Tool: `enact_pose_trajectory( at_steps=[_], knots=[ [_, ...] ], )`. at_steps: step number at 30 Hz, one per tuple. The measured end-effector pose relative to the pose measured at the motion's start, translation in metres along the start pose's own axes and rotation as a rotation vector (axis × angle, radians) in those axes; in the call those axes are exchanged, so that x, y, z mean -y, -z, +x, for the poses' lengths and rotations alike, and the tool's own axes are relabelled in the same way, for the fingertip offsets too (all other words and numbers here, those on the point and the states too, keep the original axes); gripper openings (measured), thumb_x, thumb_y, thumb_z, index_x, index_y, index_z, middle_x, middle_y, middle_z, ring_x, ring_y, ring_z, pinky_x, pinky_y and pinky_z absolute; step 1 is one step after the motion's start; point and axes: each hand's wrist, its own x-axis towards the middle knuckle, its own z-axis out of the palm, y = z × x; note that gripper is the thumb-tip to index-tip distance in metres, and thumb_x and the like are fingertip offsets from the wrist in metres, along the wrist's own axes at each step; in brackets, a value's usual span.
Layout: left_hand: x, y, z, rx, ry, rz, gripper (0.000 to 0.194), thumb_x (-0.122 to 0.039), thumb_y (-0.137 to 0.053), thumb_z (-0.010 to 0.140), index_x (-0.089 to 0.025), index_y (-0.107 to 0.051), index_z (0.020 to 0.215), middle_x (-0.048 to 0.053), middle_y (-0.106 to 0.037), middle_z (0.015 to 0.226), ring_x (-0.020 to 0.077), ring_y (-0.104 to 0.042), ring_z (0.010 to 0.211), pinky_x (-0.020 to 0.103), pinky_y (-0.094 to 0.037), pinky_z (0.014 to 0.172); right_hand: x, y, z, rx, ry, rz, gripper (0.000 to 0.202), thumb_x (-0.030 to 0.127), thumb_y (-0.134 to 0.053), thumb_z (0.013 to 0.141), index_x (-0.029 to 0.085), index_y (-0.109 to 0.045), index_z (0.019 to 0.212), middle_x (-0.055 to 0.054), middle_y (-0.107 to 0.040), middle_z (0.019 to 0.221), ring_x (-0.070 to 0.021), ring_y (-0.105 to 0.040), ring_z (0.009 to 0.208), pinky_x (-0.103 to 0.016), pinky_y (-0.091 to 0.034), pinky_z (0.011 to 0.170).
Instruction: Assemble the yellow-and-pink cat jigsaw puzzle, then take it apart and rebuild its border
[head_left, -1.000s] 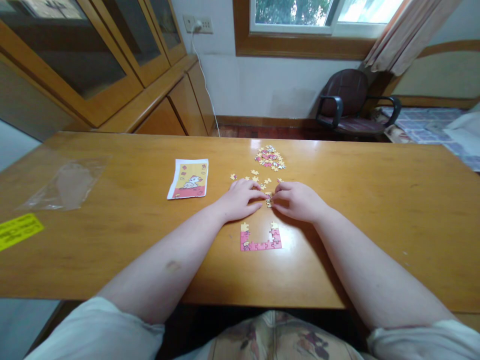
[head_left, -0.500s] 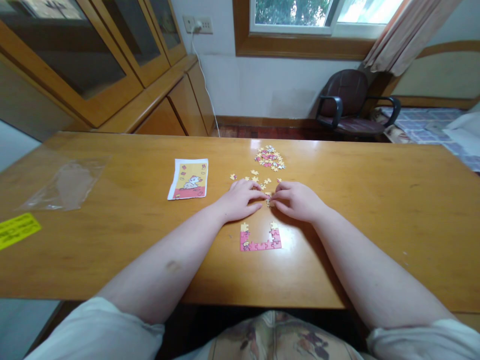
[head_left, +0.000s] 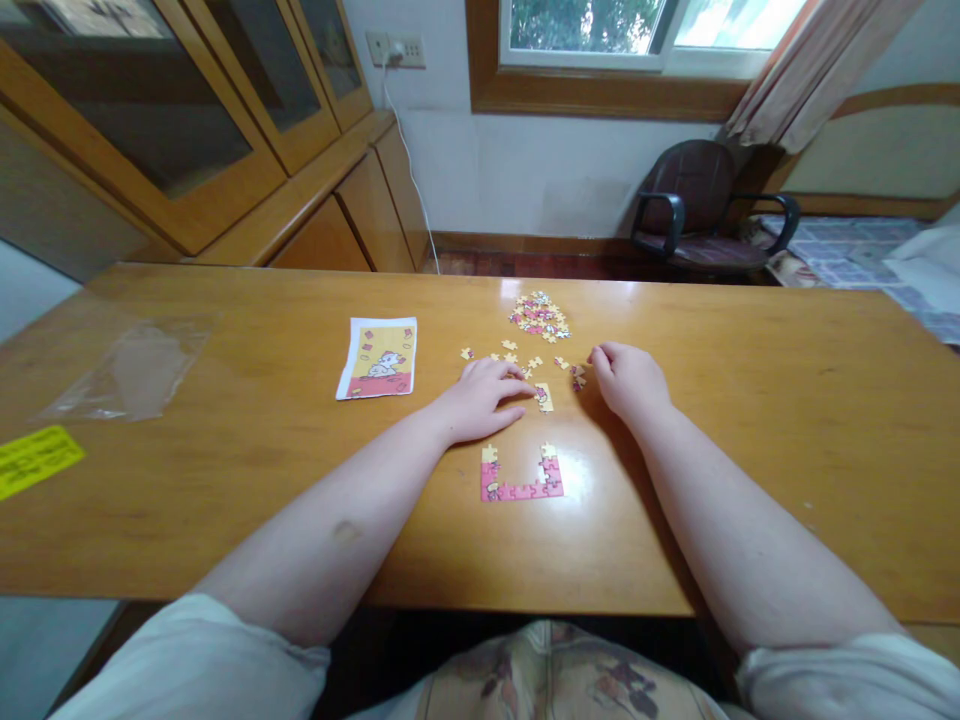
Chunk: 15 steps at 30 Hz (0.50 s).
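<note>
My left hand (head_left: 487,402) lies on the table with its fingers apart. Its index fingertip touches or nearly touches a small joined group of yellow and pink puzzle pieces (head_left: 544,398). To the right, my right hand (head_left: 631,382) has its fingers curled in, and whether they hold anything is hidden. Beside its fingertips are a few darker puzzle pieces (head_left: 577,377). Closer to me lies a U-shaped assembled puzzle border (head_left: 521,492), mostly pink with yellow upper ends. Loose yellow pieces (head_left: 510,346) are scattered beyond my left hand.
A heap of mixed puzzle pieces (head_left: 540,316) sits near the table's far edge. A printed picture sheet (head_left: 379,358) is left of my hands, with a clear plastic bag (head_left: 146,365) farther left. A yellow label (head_left: 37,460) is at the left edge. An armchair (head_left: 697,205) stands beyond the table.
My right hand has moved right, away from the joined pieces beside my left hand, and its fingers have curled in. My left hand has stayed in place.
</note>
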Motion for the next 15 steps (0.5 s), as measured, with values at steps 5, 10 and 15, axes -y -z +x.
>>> enact_pose_trajectory(
  at_steps=[5, 10, 15],
  knots=[
    [0.0011, 0.0004, 0.0017, -0.103, 0.114, 0.041, 0.025, -0.033, -0.051, 0.088, -0.025, -0.069, 0.104, 0.005, -0.061, 0.113, 0.0247, -0.049, 0.107, 0.044, -0.037, 0.097, 0.0011, -0.0023, -0.0004, 0.003, -0.005, -0.034, 0.036, 0.041, -0.045, 0.088, 0.02, -0.071, 0.075, -0.009, -0.067, 0.078, -0.019, -0.058, 0.067, -0.029, -0.034, 0.056],
    [0.0036, -0.0002, 0.0024, -0.192, 0.193, 0.036, 0.023, -0.031, -0.052, 0.087, -0.022, -0.068, 0.101, 0.006, -0.061, 0.11, 0.0237, -0.05, 0.105, 0.043, -0.038, 0.096, 0.0025, -0.0066, -0.001, 0.074, 0.078, -0.013, 0.028, 0.045, -0.058, 0.082, 0.023, -0.074, 0.075, -0.007, -0.065, 0.088, -0.0183, -0.059, 0.071, -0.029, -0.04, 0.06],
    [0.0044, 0.0, 0.0018, -0.198, 0.184, 0.026, 0.022, -0.03, -0.052, 0.087, -0.022, -0.067, 0.102, 0.005, -0.061, 0.11, 0.023, -0.05, 0.106, 0.042, -0.038, 0.097, 0.0047, -0.01, -0.0006, 0.11, 0.124, 0.061, 0.016, 0.032, -0.06, 0.082, 0.021, -0.071, 0.079, -0.007, -0.065, 0.092, -0.0193, -0.061, 0.081, -0.029, -0.045, 0.07]
  ],
)
